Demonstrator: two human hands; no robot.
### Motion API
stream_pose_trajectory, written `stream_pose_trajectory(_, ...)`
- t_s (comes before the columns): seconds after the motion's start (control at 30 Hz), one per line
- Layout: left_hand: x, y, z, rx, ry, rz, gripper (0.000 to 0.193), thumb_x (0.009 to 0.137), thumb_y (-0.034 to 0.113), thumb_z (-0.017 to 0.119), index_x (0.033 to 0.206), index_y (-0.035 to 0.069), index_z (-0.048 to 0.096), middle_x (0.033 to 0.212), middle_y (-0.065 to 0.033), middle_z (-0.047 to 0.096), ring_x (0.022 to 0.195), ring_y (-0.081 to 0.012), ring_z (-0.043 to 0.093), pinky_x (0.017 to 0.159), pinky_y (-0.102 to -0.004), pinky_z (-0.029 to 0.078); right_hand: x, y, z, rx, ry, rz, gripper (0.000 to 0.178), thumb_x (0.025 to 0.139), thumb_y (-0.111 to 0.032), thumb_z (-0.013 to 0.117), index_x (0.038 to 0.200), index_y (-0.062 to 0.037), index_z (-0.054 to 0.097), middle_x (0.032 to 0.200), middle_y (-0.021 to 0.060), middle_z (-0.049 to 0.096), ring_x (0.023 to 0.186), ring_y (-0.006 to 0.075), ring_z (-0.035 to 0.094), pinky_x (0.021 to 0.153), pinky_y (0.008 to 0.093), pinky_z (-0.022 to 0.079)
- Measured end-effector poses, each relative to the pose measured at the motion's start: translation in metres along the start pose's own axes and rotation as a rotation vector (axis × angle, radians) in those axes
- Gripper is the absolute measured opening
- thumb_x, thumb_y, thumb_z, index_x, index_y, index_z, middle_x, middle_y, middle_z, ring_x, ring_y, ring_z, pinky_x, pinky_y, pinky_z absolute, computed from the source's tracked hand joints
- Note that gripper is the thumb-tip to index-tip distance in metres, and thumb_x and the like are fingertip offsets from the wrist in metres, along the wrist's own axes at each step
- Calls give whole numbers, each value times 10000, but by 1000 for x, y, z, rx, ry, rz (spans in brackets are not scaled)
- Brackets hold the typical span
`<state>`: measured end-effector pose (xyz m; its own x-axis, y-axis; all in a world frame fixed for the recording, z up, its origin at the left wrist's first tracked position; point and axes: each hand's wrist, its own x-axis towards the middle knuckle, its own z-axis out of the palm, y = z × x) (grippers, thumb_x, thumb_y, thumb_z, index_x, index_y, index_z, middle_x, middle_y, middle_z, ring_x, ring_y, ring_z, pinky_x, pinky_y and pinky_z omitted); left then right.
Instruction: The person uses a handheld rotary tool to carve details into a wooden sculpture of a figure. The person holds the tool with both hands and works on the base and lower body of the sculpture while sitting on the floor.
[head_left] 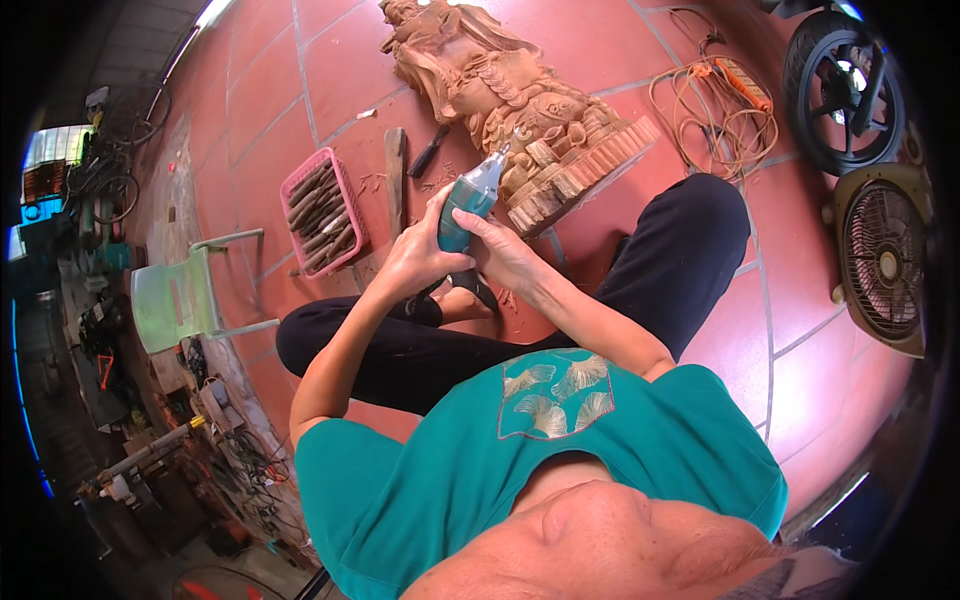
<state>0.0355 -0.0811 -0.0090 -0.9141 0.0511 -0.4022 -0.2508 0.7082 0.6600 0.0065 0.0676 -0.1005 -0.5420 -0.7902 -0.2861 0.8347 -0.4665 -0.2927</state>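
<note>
Both hands are closed around a teal-bodied, silver-nosed handheld power carver. My left hand wraps its left side and rear. My right hand grips from the right, thumb laid across the casing. The tool's tip points up and away, close against a carved wooden statue lying on the floor. Whether the tip touches the wood, I cannot tell. Robed folds and rounded forms cover the statue, and its ridged base faces me. Beside it lie a dark-handled chisel and a wooden bar.
A pink basket of chisels stands left of the wooden bar. Further left is a green chair. At right are an orange power strip with coiled cable, a motorbike wheel and a fan. Wood shavings litter the tiles.
</note>
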Motion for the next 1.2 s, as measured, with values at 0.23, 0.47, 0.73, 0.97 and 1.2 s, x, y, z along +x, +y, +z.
stream_pose_trajectory(0.23,2,2,-2,-13,-3,-9,1078,684,239,827,1588,161,243,1154,-238,675,1051,-395,688,914,-449,527,3,-1,-1,14,-1,-8,559,952,-380,725,1360,-46,539,1253,90,623,1140,198,618,964,391,508)
stream_pose_trajectory(0.47,9,1,-4,-11,-6,5,1071,682,242,820,1582,154,245,1199,-249,653,1070,-418,673,941,-470,514,8,-6,-4,-12,30,5,545,952,-377,725,1357,-58,547,1256,85,621,1148,199,611,988,397,491)
stream_pose_trajectory(0.73,10,2,-4,26,-25,-13,1068,682,254,810,1578,149,238,1206,-272,648,1082,-449,665,927,-487,521,11,-6,-9,-18,1,11,557,966,-362,706,1407,-99,489,1308,54,586,1210,205,578,1041,426,468)
stream_pose_trajectory(0.97,10,-5,-2,44,9,44,1058,689,255,805,1576,157,238,1205,-280,646,1086,-464,656,929,-495,518,8,-7,-3,-12,25,-16,514,957,-354,721,1354,-82,538,1241,65,612,1137,192,613,970,395,509)
stream_pose_trajectory(1.2,9,-3,-2,37,-5,34,1057,694,257,805,1578,158,236,1207,-279,643,1094,-459,653,942,-493,513,7,-7,-3,-13,37,-7,484,973,-335,704,1352,-76,552,1251,72,626,1141,189,620,967,394,511)
